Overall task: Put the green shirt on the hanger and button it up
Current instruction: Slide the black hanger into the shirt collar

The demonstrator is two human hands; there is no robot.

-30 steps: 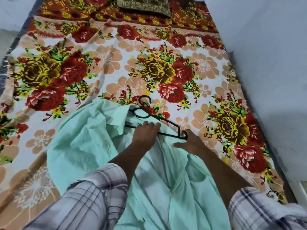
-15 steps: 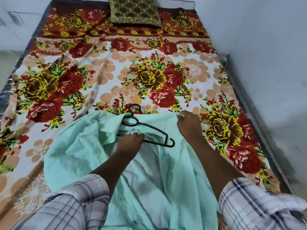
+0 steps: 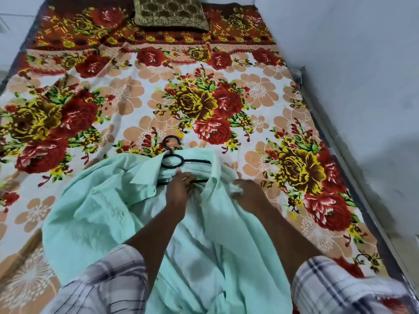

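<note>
A pale green shirt (image 3: 95, 214) lies open and rumpled on the flowered bed sheet (image 3: 204, 87), collar end away from me. A black hanger (image 3: 172, 160) lies at the collar; its hook pokes out above the cloth and its right arm is under the shirt's right shoulder. My left hand (image 3: 179, 189) rests on the hanger's lower bar, fingers curled round it. My right hand (image 3: 247, 192) grips a bunch of the shirt's right front just right of the collar.
A brown patterned cushion (image 3: 170, 13) lies at the bed's far end. A pale wall (image 3: 362, 64) runs along the right side of the bed. The bed's left edge drops to the floor at the far left.
The shirt's right shoulder now covers the hanger's right arm, which lay bare before. My right hand has come down from the shoulder's top edge to the shirt front. My left hand stays on the hanger.
</note>
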